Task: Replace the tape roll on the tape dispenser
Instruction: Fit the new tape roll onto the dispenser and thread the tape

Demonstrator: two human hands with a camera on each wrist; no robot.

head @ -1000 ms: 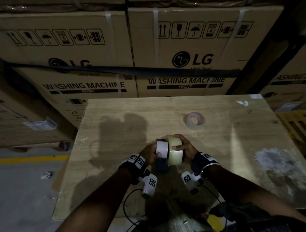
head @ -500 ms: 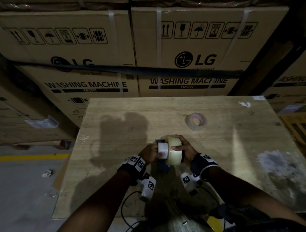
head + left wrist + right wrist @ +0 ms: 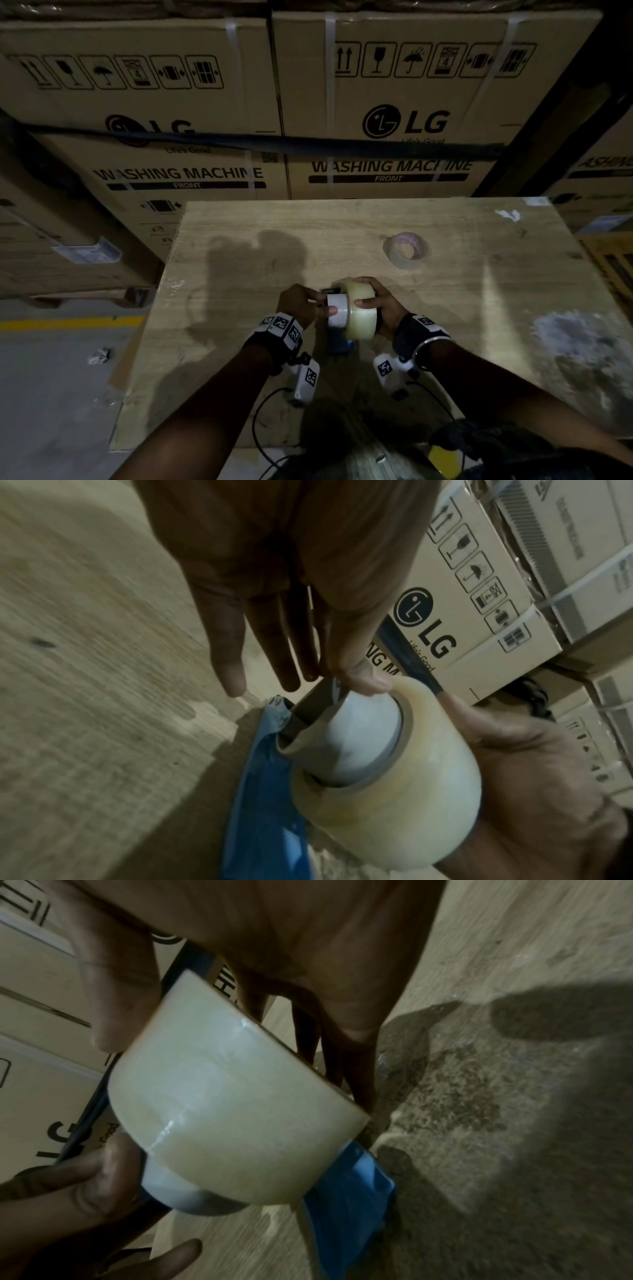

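Your right hand (image 3: 380, 310) wraps the new tape roll (image 3: 359, 310), thumb on the near face of its pale outer band and the fingers (image 3: 356, 1026) curled over the far side, holding it upright just above the middle of the wooden desk (image 3: 479, 308). The roll sits partway onto the white hub (image 3: 359, 731) of the tape dispenser (image 3: 267, 777); in the left wrist view the hub still sticks out of the brown cardboard core. The dispenser's blue body hangs below the roll, close to the desk, though you cannot tell whether it touches. Your left hand (image 3: 301, 305) steadies the hub end: its thumb presses on the rim of the hub beside the dark metal plate, while the other fingers (image 3: 226, 653) stretch out nearly straight and slightly spread, clear of the roll. Farther back on the desk, to the right and well apart from your hands, lies a nearly spent tape roll (image 3: 406, 248) on its side. Stacked cardboard boxes (image 3: 394, 102) marked as washing machines stand behind the desk.
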